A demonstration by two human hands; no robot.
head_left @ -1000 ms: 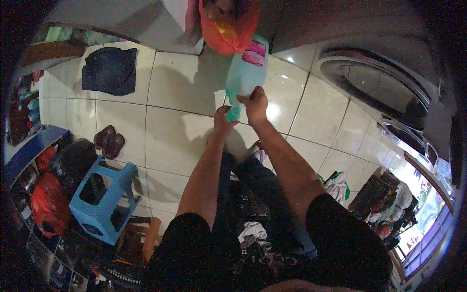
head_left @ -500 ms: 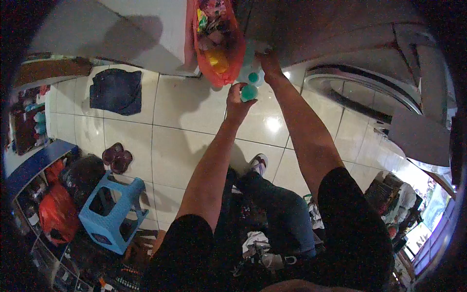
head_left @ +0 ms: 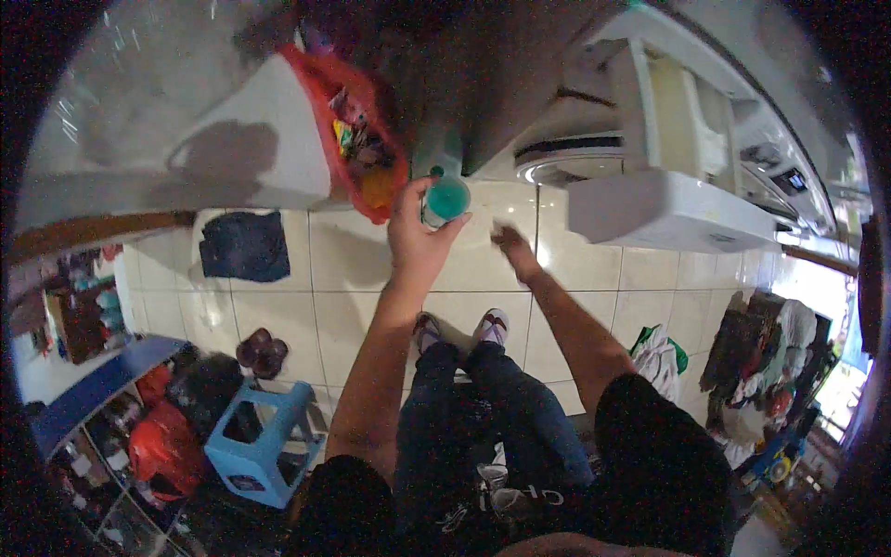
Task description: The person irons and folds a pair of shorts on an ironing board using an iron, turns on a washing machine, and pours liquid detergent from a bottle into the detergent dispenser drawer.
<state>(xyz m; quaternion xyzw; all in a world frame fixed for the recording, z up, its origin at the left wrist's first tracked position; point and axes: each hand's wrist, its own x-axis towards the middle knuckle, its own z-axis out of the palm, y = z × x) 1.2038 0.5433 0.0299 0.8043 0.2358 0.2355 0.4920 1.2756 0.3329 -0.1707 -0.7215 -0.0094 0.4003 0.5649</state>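
Note:
My left hand (head_left: 422, 232) is wrapped round a small clear cup (head_left: 448, 200) with green liquid in it, seen from above. Just behind the cup, a pale translucent bottle (head_left: 444, 148) stands beside a red plastic bag (head_left: 320, 88); part of the bottle is hidden. My right hand (head_left: 513, 249) is over the tiled floor, to the right of the cup and apart from it. Motion smears its fingers, and no object shows in it.
On the right is a white front-loading washing machine with its detergent drawer (head_left: 673, 209) pulled out. A dark mat (head_left: 245, 246) lies on the floor at left, near brown slippers (head_left: 262, 354) and a blue plastic stool (head_left: 260, 446). Clothes (head_left: 756, 357) are piled at far right.
My right hand has moved away from the bottle, toward me. My left hand still holds the cup, now further left in view. The view has shifted, bringing the pulled-out drawer into sight.

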